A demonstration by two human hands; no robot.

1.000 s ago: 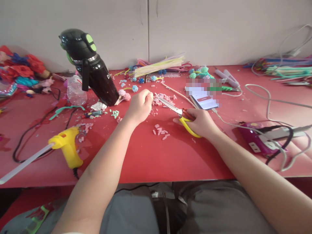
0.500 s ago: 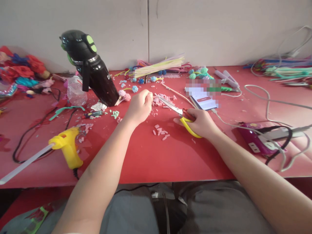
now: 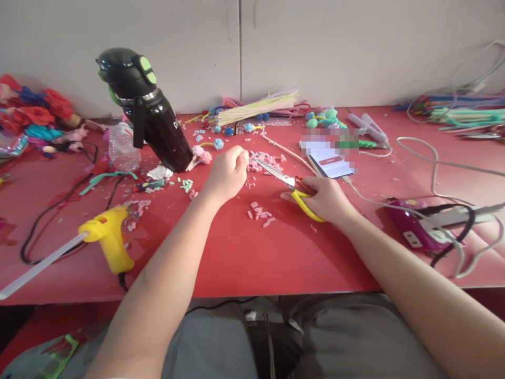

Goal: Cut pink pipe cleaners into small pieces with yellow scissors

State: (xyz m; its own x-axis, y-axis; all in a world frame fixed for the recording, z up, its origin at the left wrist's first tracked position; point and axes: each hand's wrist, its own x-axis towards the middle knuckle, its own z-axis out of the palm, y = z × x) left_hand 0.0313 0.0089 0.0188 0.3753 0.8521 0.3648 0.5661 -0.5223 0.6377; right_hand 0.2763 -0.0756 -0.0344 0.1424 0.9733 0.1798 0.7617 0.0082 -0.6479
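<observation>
My right hand grips yellow-handled scissors, their blades pointing left and looking nearly closed. Left of the blade tips, my left hand is closed, thumb against the curled fingers; whatever it pinches is too small or hidden to make out. Behind the blades, on the red table, lies a heap of short pink cut pieces. A smaller scatter of pink pieces lies nearer to me, between my forearms. Left of my left wrist are a few pale green pieces.
A tall black bottle stands behind my left hand. The yellow glue gun lies at left with its cord. Beyond my right hand are a phone and its white cable. A purple power strip sits at right; pipe cleaners lie along the wall.
The scissors' blade tips have shifted slightly right and down, a little farther from my left hand. Both hands otherwise stay nearly in place.
</observation>
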